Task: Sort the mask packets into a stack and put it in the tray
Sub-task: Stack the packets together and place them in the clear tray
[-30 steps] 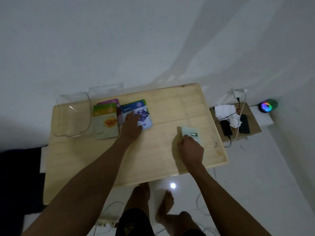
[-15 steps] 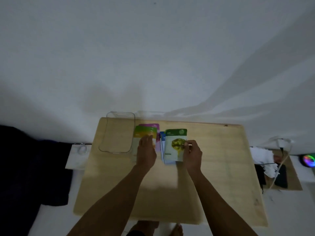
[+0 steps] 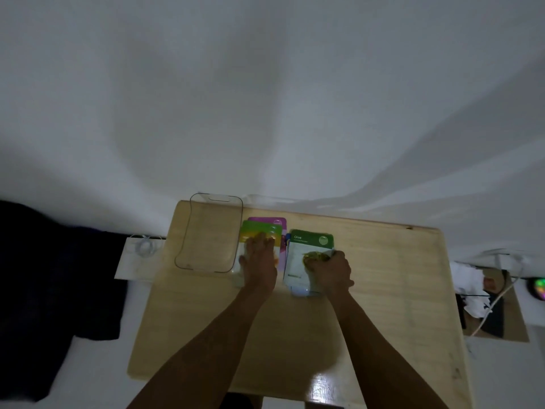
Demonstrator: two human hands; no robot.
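While flat on the tabletop point(image 3: 368, 290) near its far edge, beside the empty tray point(image 3: 188, 231): packets point(image 3: 298, 261) under two hands point(image 3: 261, 267), fingers spread, gripping nothing.

Dim room, grainy, low contrast overall. Wall point(image 3: 265, 98) carries big soft shadows, incl. a dark blob over the table's point(image 3: 383, 290) far edge and pale streaks slanting up to the right. One glare spot on the table's near edge point(image 3: 320, 386), so light is overhead. Both forearms read as near-silhouettes. Left hand point(image 3: 259, 267) and right hand point(image 3: 330, 271) slightly soft w/ motion blur. Wide-angle bend: table edges splay outward toward the near corners. Far left is almost black.
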